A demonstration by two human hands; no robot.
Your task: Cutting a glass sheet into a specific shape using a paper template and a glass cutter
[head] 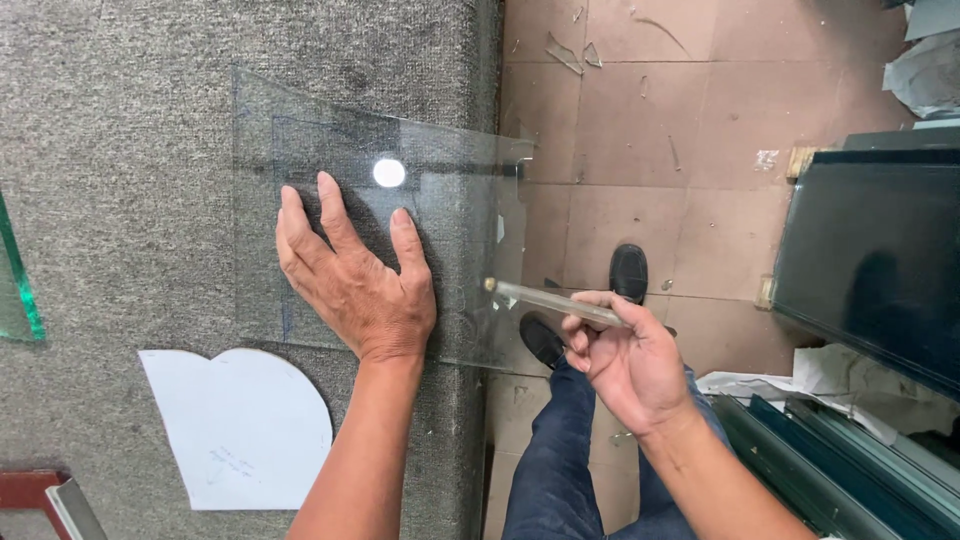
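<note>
A clear glass sheet [300,130] lies on a grey carpeted table [120,120], its right part sticking out past the table edge over the floor. My left hand [360,280] presses flat on the sheet, fingers spread. My right hand [625,360] grips a slim glass cutter [550,298] with a clear handle; its brass tip touches the overhanging right part of the sheet. A bright light reflection shows on the glass above my left fingers.
A white paper template [240,430] with a rounded top lies on the carpet below the sheet. Green-edged glass [15,290] sits at the left border. Dark glass panes [870,260] lean at the right. Glass shards [570,50] litter the tiled floor. My black shoes [628,272] stand below.
</note>
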